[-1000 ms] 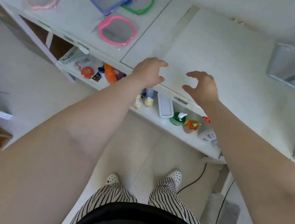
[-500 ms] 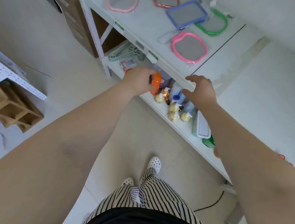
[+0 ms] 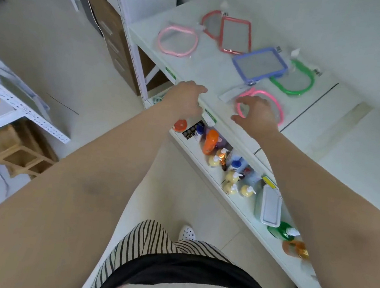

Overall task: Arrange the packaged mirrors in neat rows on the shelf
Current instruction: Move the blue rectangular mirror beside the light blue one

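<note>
Several packaged mirrors lie flat on the white shelf: a light pink rounded one at the left, a red rectangular one over another red one, a blue rectangular one overlapping a green one, and a bright pink one near the front edge. My right hand hovers over the bright pink mirror with fingers spread and curled, holding nothing. My left hand is at the shelf's front edge, fingers loosely bent, empty.
A lower shelf holds bottles, an orange bottle and a white lidded box. A white metal rack and a wooden crate stand at the left. The shelf's right section is bare.
The view has swung left along the shelf. Both hands moved from the bare right section to the mirrors; my right hand now hovers over the bright pink mirror.
</note>
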Demonstrator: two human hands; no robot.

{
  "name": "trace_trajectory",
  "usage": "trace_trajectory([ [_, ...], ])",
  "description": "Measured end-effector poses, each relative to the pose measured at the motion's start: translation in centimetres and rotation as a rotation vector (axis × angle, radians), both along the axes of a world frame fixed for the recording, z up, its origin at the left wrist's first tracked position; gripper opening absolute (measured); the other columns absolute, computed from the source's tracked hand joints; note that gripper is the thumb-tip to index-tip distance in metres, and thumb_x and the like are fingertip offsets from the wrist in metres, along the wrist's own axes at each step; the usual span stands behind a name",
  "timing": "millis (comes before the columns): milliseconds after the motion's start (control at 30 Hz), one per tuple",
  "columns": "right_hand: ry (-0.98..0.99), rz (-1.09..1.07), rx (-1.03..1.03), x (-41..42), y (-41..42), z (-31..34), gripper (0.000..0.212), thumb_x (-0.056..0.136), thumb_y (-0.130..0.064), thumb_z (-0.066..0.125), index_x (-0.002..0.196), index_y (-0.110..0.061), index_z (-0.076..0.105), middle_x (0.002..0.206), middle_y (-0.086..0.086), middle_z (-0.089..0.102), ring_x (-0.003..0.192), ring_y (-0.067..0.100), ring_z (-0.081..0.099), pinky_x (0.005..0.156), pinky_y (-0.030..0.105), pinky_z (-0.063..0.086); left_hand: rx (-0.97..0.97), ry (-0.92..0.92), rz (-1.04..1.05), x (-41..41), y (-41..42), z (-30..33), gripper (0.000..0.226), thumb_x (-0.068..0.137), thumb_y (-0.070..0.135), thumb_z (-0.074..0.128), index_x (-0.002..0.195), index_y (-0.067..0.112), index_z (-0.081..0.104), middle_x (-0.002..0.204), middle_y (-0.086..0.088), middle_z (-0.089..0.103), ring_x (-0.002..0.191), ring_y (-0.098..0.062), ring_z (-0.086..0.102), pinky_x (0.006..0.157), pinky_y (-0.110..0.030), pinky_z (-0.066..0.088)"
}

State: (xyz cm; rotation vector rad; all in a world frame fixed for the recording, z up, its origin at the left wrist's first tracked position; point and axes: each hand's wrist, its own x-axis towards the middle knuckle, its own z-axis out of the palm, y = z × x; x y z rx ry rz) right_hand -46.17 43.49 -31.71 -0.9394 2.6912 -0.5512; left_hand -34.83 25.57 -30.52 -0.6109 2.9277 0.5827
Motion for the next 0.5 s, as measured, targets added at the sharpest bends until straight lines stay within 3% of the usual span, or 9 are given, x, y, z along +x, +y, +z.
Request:
trace_trajectory([
  [100, 0.007, -0.01, -0.021, -1.8, -1.7, 0.7, 0.048, 0.083, -0.029, 0.068, 0.129, -0.023, 0.057, 0.129, 0.004, 0.061, 0.122, 0.023, 0.053, 0.101, 0.04, 0.046, -0.024, 0.0, -0.022, -2.1, -1.7, 0.2, 0.061, 0.087, 0.027, 0.058, 0.144, 0.022, 0.037, 0.139, -0.011, 0.046, 0.132, -0.029, 0.041, 0.104, -0.038, 0.039],
  [200, 0.02, -0.025, -0.017, -3.2, -3.5, 0.8, 0.047, 0.084, -0.028, 0.068, 0.13, -0.023, 0.056, 0.123, 0.004, 0.063, 0.123, 0.022, 0.049, 0.101, 0.038, 0.045, -0.042, 0.005, -0.042, -4.2, -3.6, 0.4, 0.06, 0.088, 0.028, 0.058, 0.144, 0.023, 0.038, 0.139, -0.011, 0.046, 0.13, -0.03, 0.043, 0.104, -0.04, 0.039],
  [500, 0.012, -0.197, -0.016, -7.3, -10.6, -0.1, 0.051, 0.082, -0.029, 0.07, 0.13, -0.02, 0.057, 0.129, 0.009, 0.058, 0.118, 0.031, 0.053, 0.098, 0.042, 0.046, -0.09, -0.003, -0.207, -10.4, -11.9, 0.1, 0.06, 0.088, 0.027, 0.058, 0.144, 0.023, 0.038, 0.14, -0.011, 0.046, 0.13, -0.032, 0.043, 0.102, -0.04, 0.039],
])
